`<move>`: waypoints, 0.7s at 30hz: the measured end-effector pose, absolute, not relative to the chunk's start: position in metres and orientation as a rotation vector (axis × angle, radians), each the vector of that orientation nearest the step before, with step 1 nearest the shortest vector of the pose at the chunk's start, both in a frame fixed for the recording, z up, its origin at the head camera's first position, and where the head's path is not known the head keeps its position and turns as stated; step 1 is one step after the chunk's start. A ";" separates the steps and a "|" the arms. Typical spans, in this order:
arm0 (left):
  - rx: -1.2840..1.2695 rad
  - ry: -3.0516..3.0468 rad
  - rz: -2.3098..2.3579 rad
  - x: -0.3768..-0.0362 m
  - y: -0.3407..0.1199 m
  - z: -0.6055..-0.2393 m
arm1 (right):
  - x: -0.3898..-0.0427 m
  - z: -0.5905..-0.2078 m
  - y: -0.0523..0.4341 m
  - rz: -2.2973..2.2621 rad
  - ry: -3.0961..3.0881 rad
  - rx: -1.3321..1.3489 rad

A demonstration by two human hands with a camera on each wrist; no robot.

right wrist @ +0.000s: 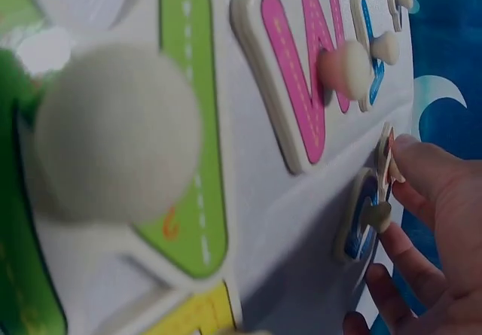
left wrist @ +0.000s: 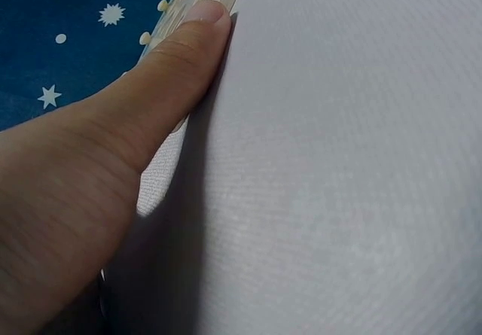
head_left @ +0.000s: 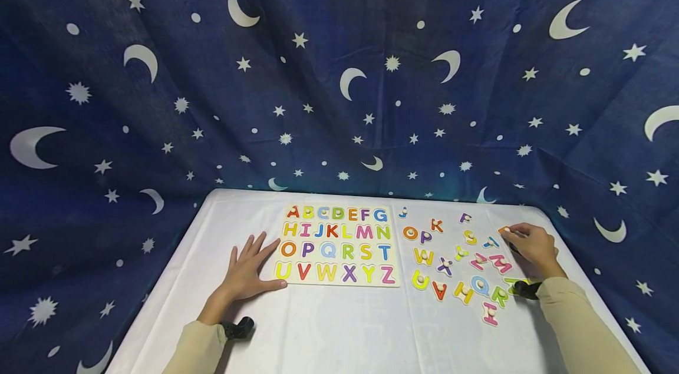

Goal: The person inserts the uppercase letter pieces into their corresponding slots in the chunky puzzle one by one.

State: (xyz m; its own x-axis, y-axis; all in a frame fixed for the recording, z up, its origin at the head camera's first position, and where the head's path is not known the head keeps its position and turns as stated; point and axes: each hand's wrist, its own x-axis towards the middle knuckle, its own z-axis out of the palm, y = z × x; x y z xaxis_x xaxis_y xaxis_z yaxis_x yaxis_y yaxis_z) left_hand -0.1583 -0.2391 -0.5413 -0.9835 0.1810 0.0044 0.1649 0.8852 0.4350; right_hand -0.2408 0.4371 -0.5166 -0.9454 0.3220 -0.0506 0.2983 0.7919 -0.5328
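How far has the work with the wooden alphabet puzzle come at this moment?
Done: nothing seems placed; the wooden alphabet board shows only its flat printed letters. In hand: the right hand pinches a small orange-edged letter piece at the table's far right, while the left hand lies flat beside the board. Left: the loose knobbed letters scattered on the white tablecloth.

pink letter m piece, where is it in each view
Head: pink M piece lies right of the puzzle board, just inside the right hand.
Left wrist: not in it.
Right wrist: upper centre, knob towards the camera.
Shared landmark: the white tablecloth.
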 end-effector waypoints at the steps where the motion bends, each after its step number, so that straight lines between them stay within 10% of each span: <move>1: 0.275 3.012 0.690 -0.158 -0.239 -0.541 | -0.241 -0.517 0.437 0.855 -2.928 -0.522; 21: 0.290 3.031 0.678 -0.159 -0.239 -0.542 | -0.247 -0.515 0.426 0.839 -2.893 -0.661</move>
State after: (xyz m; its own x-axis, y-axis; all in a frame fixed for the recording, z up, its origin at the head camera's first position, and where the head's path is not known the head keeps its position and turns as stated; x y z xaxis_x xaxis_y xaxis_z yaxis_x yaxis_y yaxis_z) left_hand -0.1590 -0.2389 -0.5425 -0.9824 0.1856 0.0189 0.1760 0.8882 0.4245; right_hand -0.2465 0.4256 -0.5151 -0.9064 0.4177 -0.0624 0.3862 0.7600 -0.5227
